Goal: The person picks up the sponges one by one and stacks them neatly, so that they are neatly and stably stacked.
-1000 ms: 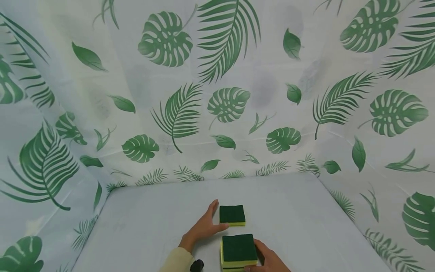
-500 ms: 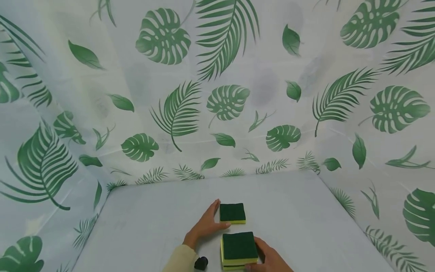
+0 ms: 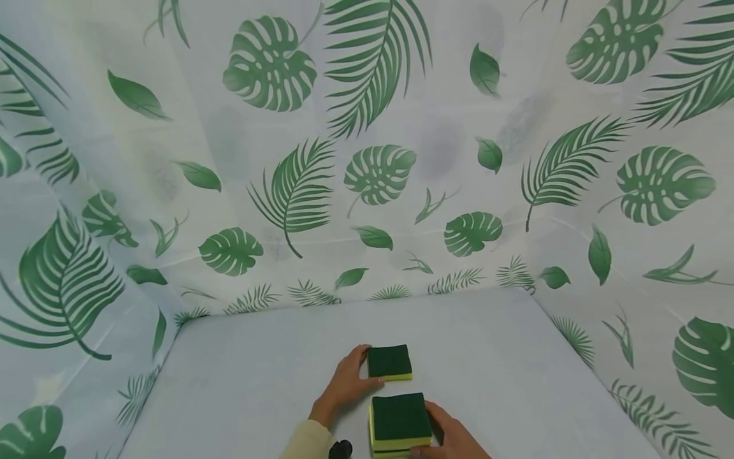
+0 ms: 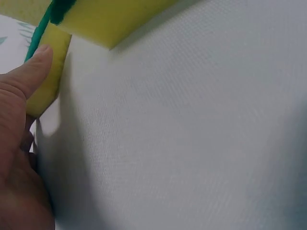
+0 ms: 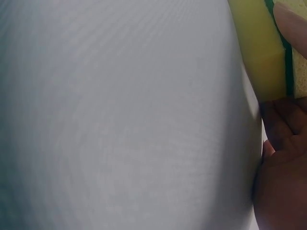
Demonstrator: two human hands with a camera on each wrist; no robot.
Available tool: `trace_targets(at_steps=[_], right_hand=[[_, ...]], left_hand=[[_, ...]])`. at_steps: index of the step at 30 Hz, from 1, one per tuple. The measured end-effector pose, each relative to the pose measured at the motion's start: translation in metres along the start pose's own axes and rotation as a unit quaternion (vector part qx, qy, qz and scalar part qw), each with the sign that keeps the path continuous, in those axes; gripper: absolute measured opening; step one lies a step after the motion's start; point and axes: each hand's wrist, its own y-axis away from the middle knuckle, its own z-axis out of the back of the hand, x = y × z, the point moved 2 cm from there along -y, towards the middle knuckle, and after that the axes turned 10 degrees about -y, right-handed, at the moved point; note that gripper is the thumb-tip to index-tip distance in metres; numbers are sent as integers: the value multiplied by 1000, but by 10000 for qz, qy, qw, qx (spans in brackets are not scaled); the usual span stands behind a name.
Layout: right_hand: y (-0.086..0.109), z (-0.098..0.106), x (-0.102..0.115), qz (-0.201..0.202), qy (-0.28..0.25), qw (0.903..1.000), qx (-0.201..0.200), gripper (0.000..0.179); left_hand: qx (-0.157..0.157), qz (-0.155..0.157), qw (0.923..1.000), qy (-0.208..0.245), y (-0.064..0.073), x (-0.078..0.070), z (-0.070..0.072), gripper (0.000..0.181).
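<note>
In the head view a single sponge [image 3: 390, 361], dark green on top and yellow below, lies flat on the table. My left hand [image 3: 344, 382] pinches its left end, thumb along the near side and fingers at the far left corner. The thumb [image 4: 36, 69] presses that sponge's edge in the left wrist view. Closer to me stands a stack of two like sponges [image 3: 400, 417], green faces up. My right hand [image 3: 453, 437] grips the stack from the right, with the thumb at its near side. The right wrist view shows the lower sponge [image 5: 261, 52] against the white surface.
A white-covered table [image 3: 487, 357] spreads around the sponges. Leaf-printed cloth walls [image 3: 413, 242] stand behind it and on both sides. A small black object [image 3: 341, 449] shows by the left sleeve [image 3: 309, 440].
My left hand's fingertips have drawn in against the single sponge's far corner, where they were held apart before. The right hand and the stack stay much the same.
</note>
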Motion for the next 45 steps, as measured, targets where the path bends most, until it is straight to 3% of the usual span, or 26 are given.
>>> trace_targets(at_steps=[6,13,20,35,45], right_hand=[[0,0,-1,-72,-135,9999,22,89],[1,2,3,-298,422,9984,-227,93],[0,1,6,-526,744,9950,-421,97],[-2,-1,11,-719,917,9917,-541,98],[2,-1,9,-463,812,9947,-419,96]], left_hand=[[48,55,10000,-35,2,-6,0,87],[398,431,9975,402,8,-21,16,85],[402,614,9969,272,9,-28,32,87],[90,346,9990,260,12,-54,57,86],[81,180,9993,330,16,-76,67,87]])
